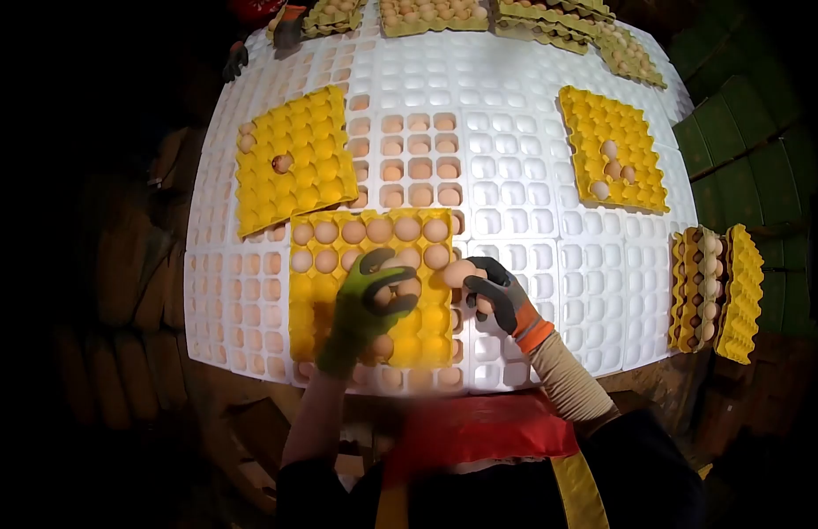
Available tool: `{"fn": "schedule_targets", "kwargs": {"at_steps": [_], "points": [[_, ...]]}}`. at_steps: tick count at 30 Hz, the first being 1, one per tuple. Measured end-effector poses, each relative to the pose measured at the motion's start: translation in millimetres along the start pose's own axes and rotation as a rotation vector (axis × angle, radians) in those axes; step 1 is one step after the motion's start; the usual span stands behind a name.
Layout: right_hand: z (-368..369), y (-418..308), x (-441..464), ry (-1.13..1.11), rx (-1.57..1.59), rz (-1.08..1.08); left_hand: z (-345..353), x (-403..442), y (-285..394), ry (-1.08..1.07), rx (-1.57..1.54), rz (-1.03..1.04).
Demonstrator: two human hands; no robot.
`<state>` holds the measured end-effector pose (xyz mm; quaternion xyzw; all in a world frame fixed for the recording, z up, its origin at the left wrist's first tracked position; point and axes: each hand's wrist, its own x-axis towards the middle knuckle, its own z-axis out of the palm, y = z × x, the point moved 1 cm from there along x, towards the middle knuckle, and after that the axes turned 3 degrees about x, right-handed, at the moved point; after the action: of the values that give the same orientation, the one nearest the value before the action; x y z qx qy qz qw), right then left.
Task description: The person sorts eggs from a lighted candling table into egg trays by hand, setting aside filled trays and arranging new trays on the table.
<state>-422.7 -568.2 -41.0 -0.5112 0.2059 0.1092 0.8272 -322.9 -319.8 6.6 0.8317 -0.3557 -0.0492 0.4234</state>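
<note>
My left hand, in a green and dark glove, is curled round eggs over the middle of a yellow tray. Its fingers are bent, and part of what they cover is hidden. My right hand, in a grey and orange glove, holds an egg between thumb and fingers, just off the tray's right edge; another egg shows lower in the same hand. Two rows of eggs sit in the tray's far part. White moulded trays with square pockets lie beneath.
A yellow tray with a few eggs, one dark-marked, lies at left. Another yellow tray lies at right, beside stacked trays on edge. Egg-filled trays line the far edge, where a co-worker's gloved hand shows.
</note>
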Motion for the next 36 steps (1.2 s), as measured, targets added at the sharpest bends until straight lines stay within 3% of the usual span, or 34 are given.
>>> {"fn": "schedule_targets", "kwargs": {"at_steps": [1, 3, 7, 11, 13, 14, 17, 18, 20, 23, 24, 25, 27, 28, 30, 31, 33, 35, 36], "points": [[-2.4, -1.0, -1.4, 0.032, 0.011, -0.012, 3.3, 5.5, 4.3, 0.0, 0.0, 0.015], [-8.1, -10.5, -2.2, 0.052, 0.104, 0.008, 10.9, 10.8, 6.7, -0.202, 0.487, -0.057], [-38.7, -36.4, 19.4, 0.19, 0.109, -0.014, 7.5, 22.9, 11.2, -0.339, 0.59, 0.052], [-98.9, -69.8, 93.3, 0.34, -0.076, -0.246, 9.6, 32.6, 24.9, -0.409, 0.622, 0.102], [-120.7, -102.6, 140.2, 0.442, -0.311, -0.358, 9.6, 37.6, 25.2, -0.489, 0.684, 0.086], [-137.0, -106.7, 174.7, 0.602, -0.632, -0.582, 9.5, 41.6, 26.7, -0.459, 0.55, -0.03], [-135.9, -149.0, 219.7, 0.769, -1.094, -0.326, 4.8, 70.0, 12.1, -0.434, 0.288, -0.242], [-141.5, -151.9, 228.0, 0.724, -1.139, -0.305, 2.0, 86.9, 15.6, -0.425, 0.137, -0.358], [-158.2, -145.2, 253.3, 0.699, -1.184, -0.296, -5.2, 134.7, 45.2, -0.349, 0.543, 0.097], [-174.3, -134.8, 252.8, 0.716, -1.134, -0.463, 36.6, 222.8, 27.6, -0.166, 0.448, 0.138], [-167.2, -144.4, 237.1, 0.686, -1.129, -0.425, 59.8, 253.5, 4.7, -0.074, 0.478, 0.195], [-168.3, -144.3, 236.1, 0.697, -1.14, -0.424, 79.7, 287.5, -10.7, -0.157, 0.535, 0.058], [-173.6, -144.0, 234.2, 0.774, -0.949, -0.615, 116.1, 337.9, -29.7, -0.163, 0.631, 0.013], [-173.1, -140.5, 232.4, 0.773, -0.961, -0.606, 131.6, 353.1, -38.3, -0.182, 0.745, -0.04], [-167.5, -139.3, 226.2, 0.739, -0.726, -0.717, 148.1, 357.1, -49.7, -0.206, 0.86, -0.097], [-163.3, -139.0, 223.3, 0.719, -0.598, -0.769, 150.8, 352.4, -53.8, -0.134, 0.695, -0.104], [-162.1, -132.7, 220.7, 0.666, -0.859, -0.929, 155.2, 337.6, -57.1, -0.075, 0.543, -0.106], [-164.3, -119.7, 220.7, 0.57, -1.09, -0.875, 157.9, 309.7, -56.8, -0.127, 0.474, 0.138], [-164.0, -116.6, 220.4, 0.581, -1.02, -0.86, 162.7, 303.6, -62.7, -0.216, 0.58, 0.052]]}}
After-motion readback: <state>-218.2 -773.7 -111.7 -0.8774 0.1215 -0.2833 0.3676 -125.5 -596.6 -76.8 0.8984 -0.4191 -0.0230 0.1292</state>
